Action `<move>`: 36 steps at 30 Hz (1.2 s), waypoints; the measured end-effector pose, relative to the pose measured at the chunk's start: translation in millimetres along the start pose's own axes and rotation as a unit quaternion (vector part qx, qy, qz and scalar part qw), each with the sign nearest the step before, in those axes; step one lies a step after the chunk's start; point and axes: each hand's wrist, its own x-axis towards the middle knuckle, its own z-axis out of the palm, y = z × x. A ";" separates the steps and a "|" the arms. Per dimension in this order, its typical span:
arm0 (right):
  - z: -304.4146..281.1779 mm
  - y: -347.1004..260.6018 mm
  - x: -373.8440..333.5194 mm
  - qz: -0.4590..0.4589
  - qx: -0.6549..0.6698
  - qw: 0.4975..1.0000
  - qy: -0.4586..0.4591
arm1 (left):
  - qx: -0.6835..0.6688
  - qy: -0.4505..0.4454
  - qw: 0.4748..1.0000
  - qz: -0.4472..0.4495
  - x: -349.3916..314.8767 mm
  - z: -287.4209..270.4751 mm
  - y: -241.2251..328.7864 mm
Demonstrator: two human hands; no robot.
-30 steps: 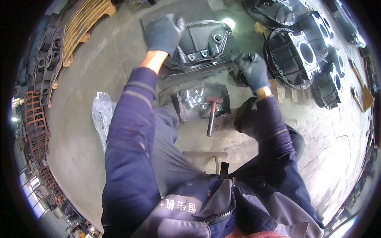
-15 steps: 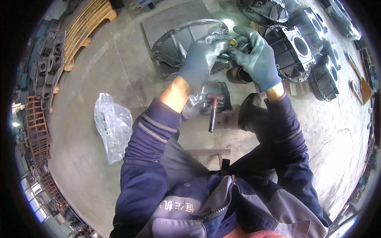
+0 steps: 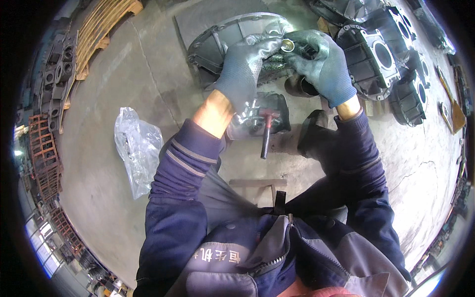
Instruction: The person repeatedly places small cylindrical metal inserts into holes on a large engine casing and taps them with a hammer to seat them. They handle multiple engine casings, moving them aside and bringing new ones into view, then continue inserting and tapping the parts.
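Above a large dark-grey metal housing, I hold a small round metal ring between my gloved fingertips. My left hand is closed at the ring's left edge, its thumb and fingers pinched together. My right hand is curled in from the other side, fingertips against the ring's right edge. The ring's bright rim and hollow inside face up toward me. Part of the housing is hidden behind both hands. Below my right hand, a dark hollow cylinder stands on the floor.
A hammer lies across a bag of metal parts between my feet. Left of my knees lies a clear plastic bag. Several cast housings stand at the right. A wooden pallet is at the far left.
The ring has tilted so more of its opening shows. My left hand has shifted slightly left and my right hand slightly right. The whole view has moved a little.
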 end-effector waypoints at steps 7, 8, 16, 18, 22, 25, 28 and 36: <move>2.0 -2.2 0.8 -0.024 -0.139 0.990 0.000 | -0.011 0.014 1.000 0.000 -2.1 3.9 -4.9; 1.9 -2.8 0.7 -0.027 -0.146 0.989 0.008 | -0.013 0.012 1.000 0.013 -1.8 4.3 -7.0; -5.4 -3.0 2.0 -0.128 -0.175 0.976 0.028 | 0.072 -0.041 0.995 0.054 9.9 -6.0 -3.5; -6.3 -3.3 1.3 -0.138 -0.180 0.974 0.028 | 0.117 -0.040 0.989 0.078 12.0 -7.8 -2.5; -5.9 -4.1 0.0 -0.149 -0.204 0.967 0.020 | 0.108 -0.023 0.992 0.061 14.3 -8.7 -6.1; -5.3 -4.6 -0.3 -0.150 -0.217 0.964 0.025 | 0.093 -0.025 0.993 0.062 15.5 -8.8 -9.2; -5.2 -4.4 -0.6 -0.149 -0.221 0.963 0.028 | 0.092 -0.012 0.994 0.050 15.0 -8.3 -11.0; -7.7 -3.6 -0.8 -0.160 -0.222 0.962 0.022 | 0.067 -0.015 0.997 0.043 12.6 -4.0 -10.8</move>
